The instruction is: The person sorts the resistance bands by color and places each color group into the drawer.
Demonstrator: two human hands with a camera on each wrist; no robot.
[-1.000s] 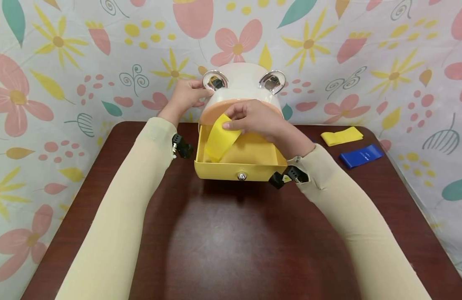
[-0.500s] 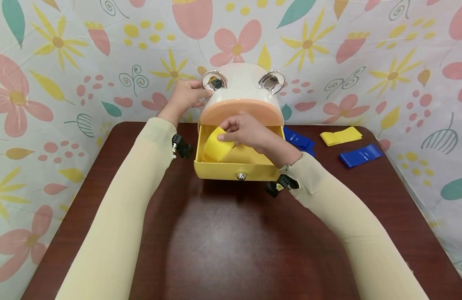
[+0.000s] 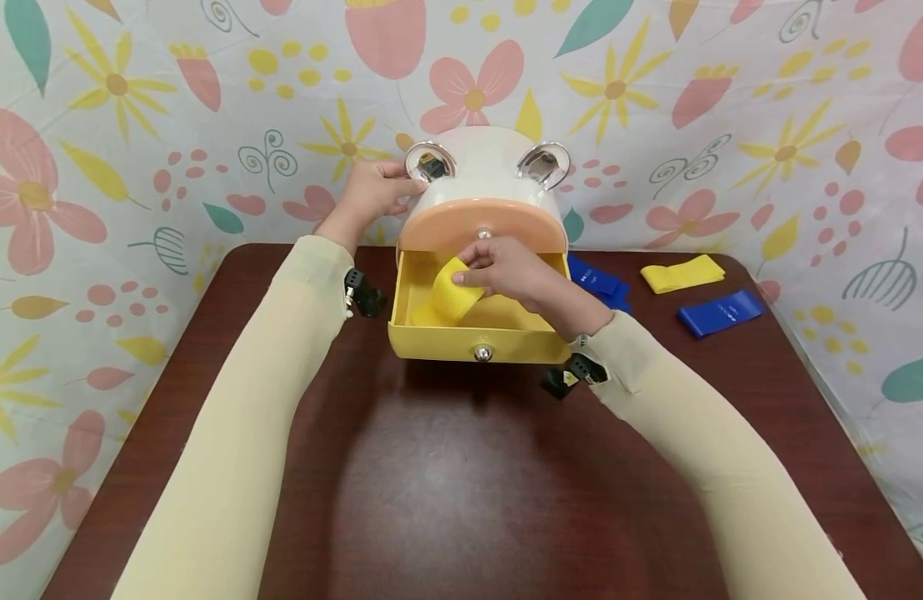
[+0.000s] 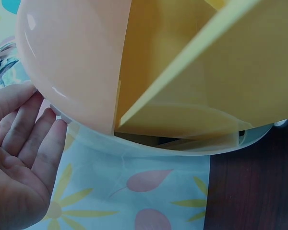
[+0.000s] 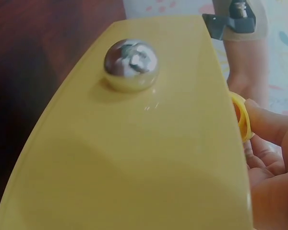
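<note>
A white animal-shaped drawer box (image 3: 480, 179) with chrome ears stands at the table's far edge. Its peach upper drawer (image 3: 482, 223) is closed and its yellow lower drawer (image 3: 446, 343) is pulled out toward me. My right hand (image 3: 499, 267) reaches into the open drawer and pinches a folded yellow band (image 3: 456, 297) low inside it. The right wrist view shows the drawer front (image 5: 134, 158), its chrome knob (image 5: 131, 63) and the yellow band (image 5: 242, 117) at my fingertips. My left hand (image 3: 371, 192) rests on the box's left side by the chrome ear, its fingers (image 4: 24, 158) laid straight against the shell.
On the dark wooden table (image 3: 469, 483), right of the box, lie a blue band (image 3: 598, 279), a yellow band (image 3: 682, 272) and another blue band (image 3: 720, 311). A floral cloth backdrop surrounds the table on three sides.
My right hand has lowered the yellow band from above the drawer's rim down into the drawer, where it now sits folded. The left hand and the box have not moved.
</note>
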